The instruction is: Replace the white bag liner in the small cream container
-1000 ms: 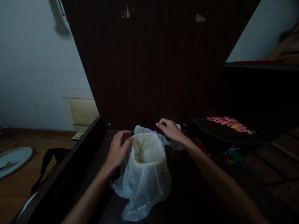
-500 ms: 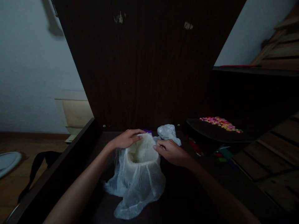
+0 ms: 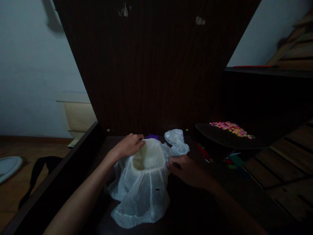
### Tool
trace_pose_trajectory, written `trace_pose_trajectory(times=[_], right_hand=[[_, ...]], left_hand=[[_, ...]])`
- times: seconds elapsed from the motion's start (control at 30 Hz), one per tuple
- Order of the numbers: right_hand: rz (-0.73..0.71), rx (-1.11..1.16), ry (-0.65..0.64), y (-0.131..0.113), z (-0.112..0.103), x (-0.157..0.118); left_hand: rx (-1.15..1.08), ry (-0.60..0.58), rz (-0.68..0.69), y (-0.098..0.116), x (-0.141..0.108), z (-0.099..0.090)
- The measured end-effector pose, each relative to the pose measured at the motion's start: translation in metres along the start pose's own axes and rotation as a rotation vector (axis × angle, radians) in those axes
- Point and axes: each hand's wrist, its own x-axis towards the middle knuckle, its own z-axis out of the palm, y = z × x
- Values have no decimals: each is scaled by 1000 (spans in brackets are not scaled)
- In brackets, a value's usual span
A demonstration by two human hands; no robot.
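Observation:
A thin, translucent white plastic bag (image 3: 144,195) lines a squarish container and hangs loosely over its outside, with a small dark hole low in front. The container itself is hidden under the plastic, though its open mouth faces up. My left hand (image 3: 130,144) is closed on the bag at the far left of the rim. On the right side, my right hand (image 3: 182,168) pinches the bag's edge between thumb and bent fingers. A crumpled white plastic bag (image 3: 176,141) lies just behind, close to my right hand.
A dark wooden panel (image 3: 156,71) rises behind the work surface, and a low side board (image 3: 58,169) runs along the left. Something purple (image 3: 153,136) sits by the panel. Small pink and yellow pieces (image 3: 231,129) lie on a rounded shelf (image 3: 210,132) at right.
My right hand has moved down and slightly right along the rim, and my left hand has shifted a little left. The bag's right side now spreads outward, and its front folds have shifted.

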Motion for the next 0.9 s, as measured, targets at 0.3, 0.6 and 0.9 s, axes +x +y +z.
trace_pose_trajectory(times=[0.3,0.6,0.9], right_hand=[[-31,169,275,-10,-26,31],[14,-15,137,-17,0,39],[4,19,76,-12,3,35]], left_hand=[[-28,92,206,8,10,-6],[-65,-24,202,4,21,4],[-153,-17,108,-3,24,5]])
